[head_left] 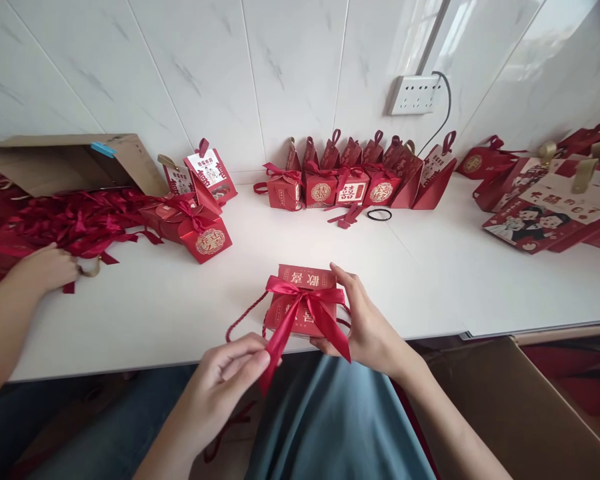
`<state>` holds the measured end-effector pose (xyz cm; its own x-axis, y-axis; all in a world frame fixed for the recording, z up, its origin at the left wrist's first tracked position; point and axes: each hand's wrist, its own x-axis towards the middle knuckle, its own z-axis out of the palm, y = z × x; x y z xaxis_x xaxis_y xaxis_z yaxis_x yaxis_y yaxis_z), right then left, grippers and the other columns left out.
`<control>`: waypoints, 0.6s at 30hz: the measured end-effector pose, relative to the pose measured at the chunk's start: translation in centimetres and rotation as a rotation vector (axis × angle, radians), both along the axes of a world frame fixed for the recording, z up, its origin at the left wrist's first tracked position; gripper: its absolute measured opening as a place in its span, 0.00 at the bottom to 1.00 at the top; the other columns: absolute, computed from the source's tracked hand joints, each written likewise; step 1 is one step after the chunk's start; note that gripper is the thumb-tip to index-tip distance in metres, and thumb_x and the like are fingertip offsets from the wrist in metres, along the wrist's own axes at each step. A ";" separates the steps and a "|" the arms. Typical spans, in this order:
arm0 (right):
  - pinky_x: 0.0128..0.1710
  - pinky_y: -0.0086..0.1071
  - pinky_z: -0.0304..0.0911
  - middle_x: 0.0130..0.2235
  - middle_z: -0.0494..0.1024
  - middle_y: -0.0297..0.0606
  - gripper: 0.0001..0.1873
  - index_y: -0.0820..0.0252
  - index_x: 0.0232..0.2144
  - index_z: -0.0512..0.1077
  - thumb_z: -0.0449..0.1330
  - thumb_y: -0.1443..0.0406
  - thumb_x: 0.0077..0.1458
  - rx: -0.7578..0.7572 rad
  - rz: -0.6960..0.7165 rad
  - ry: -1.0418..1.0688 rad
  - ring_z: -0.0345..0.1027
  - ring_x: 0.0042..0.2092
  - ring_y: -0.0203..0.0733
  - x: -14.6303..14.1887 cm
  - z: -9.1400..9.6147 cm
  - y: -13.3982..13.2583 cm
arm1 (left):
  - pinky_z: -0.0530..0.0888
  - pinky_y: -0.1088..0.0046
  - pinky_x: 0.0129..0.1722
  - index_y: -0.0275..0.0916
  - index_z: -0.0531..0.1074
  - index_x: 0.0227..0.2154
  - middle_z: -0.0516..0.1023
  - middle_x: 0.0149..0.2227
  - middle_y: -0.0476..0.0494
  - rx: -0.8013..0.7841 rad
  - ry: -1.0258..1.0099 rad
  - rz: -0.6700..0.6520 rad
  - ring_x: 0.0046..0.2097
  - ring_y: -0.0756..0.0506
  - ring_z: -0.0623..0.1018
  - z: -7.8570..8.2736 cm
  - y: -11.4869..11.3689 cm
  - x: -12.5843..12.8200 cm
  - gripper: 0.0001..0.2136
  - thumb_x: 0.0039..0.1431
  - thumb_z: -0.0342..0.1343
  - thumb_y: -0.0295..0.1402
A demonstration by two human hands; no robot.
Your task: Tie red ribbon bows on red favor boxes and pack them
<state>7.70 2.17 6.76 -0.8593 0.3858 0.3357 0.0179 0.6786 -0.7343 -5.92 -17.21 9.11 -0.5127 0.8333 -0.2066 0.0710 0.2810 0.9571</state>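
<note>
A red gift box [300,323] with pale lettering lies at the front edge of the white table, a red satin ribbon [305,293] tied in a bow across its top. My right hand [363,320] grips the box by its right side, thumb near the far corner and fingers below. Between the thumb and fingers of my left hand [243,373] is one hanging tail of the ribbon, left of the box. A twisted red cord [245,313] loops out from the box's left side.
Finished red boxes [350,187] line the wall, with a black ring [379,215] before them. More boxes [535,207] stand right. Another person's hand [50,267] reaches by a ribbon pile [80,220] at an open carton [70,163]. A cardboard box [520,400] sits below the table.
</note>
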 end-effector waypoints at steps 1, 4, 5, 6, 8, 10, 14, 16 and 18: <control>0.56 0.54 0.57 0.56 0.55 0.53 0.50 0.55 0.63 0.38 0.65 0.60 0.47 0.005 -0.001 0.002 0.55 0.58 0.58 0.0 -0.1 0.0 | 0.73 0.74 0.37 0.37 0.74 0.27 0.77 0.29 0.44 -0.008 -0.061 -0.036 0.34 0.45 0.77 -0.2 0.1 0.7 0.14 0.56 0.52 0.44; 0.56 0.53 0.58 0.57 0.55 0.53 0.50 0.55 0.63 0.39 0.65 0.59 0.48 0.025 0.003 0.010 0.55 0.58 0.58 0.0 -0.2 0.1 | 0.74 0.71 0.37 0.37 0.72 0.26 0.76 0.29 0.43 -0.013 -0.240 -0.084 0.31 0.45 0.77 -1.0 0.7 2.2 0.15 0.57 0.51 0.45; 0.55 0.53 0.58 0.57 0.55 0.53 0.50 0.55 0.63 0.39 0.65 0.59 0.48 0.036 0.005 0.014 0.55 0.58 0.58 0.0 -0.2 0.2 | 0.75 0.71 0.37 0.37 0.71 0.26 0.76 0.30 0.43 -0.011 -0.227 -0.068 0.31 0.45 0.77 -1.3 0.8 2.5 0.15 0.57 0.51 0.45; 0.55 0.53 0.58 0.57 0.55 0.53 0.49 0.55 0.63 0.39 0.65 0.58 0.48 0.047 0.005 0.017 0.55 0.58 0.58 0.0 -0.3 0.2 | 0.74 0.72 0.37 0.38 0.71 0.26 0.76 0.31 0.43 -0.010 -0.158 -0.038 0.32 0.45 0.77 -1.6 0.7 2.6 0.15 0.56 0.51 0.45; 0.55 0.53 0.58 0.56 0.56 0.53 0.49 0.55 0.63 0.39 0.64 0.57 0.49 0.067 0.000 0.018 0.55 0.59 0.58 0.1 -0.3 0.4 | 0.73 0.77 0.38 0.39 0.71 0.25 0.76 0.34 0.43 -0.003 0.063 0.007 0.36 0.45 0.76 -2.2 0.2 2.1 0.13 0.56 0.52 0.43; 0.56 0.53 0.58 0.56 0.56 0.54 0.49 0.55 0.63 0.39 0.64 0.56 0.49 0.078 0.002 0.014 0.55 0.59 0.58 0.2 -0.2 0.5 | 0.72 0.79 0.40 0.40 0.73 0.25 0.76 0.36 0.44 -0.005 0.215 -0.035 0.40 0.45 0.76 -2.7 -0.9 0.9 0.11 0.57 0.53 0.40; 0.55 0.49 0.59 0.56 0.57 0.54 0.48 0.57 0.62 0.39 0.63 0.56 0.50 0.064 0.040 0.016 0.55 0.59 0.56 0.3 0.0 0.6 | 0.74 0.72 0.44 0.41 0.77 0.26 0.78 0.38 0.41 0.078 0.201 -0.015 0.44 0.42 0.77 -3.2 -3.9 -2.7 0.09 0.54 0.56 0.38; 0.55 0.48 0.60 0.57 0.57 0.54 0.47 0.57 0.62 0.40 0.64 0.56 0.50 0.045 0.056 0.018 0.55 0.59 0.55 0.4 0.1 0.6 | 0.76 0.68 0.41 0.40 0.77 0.26 0.77 0.41 0.39 0.215 0.145 0.187 0.44 0.39 0.77 -3.1 -4.6 -4.4 0.08 0.52 0.58 0.39; 0.55 0.48 0.60 0.57 0.56 0.54 0.48 0.57 0.62 0.40 0.64 0.56 0.49 0.019 0.066 0.019 0.55 0.59 0.54 0.4 0.1 0.5 | 0.77 0.69 0.35 0.39 0.76 0.25 0.76 0.42 0.40 0.353 0.107 0.447 0.40 0.41 0.78 -2.7 -4.4 -5.5 0.08 0.50 0.59 0.39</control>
<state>8.11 2.69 6.86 -0.8760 0.3222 0.3589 -0.0413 0.6913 -0.7214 -11.43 -21.61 6.41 -0.8337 0.5396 0.1171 0.1206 -0.0288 0.9923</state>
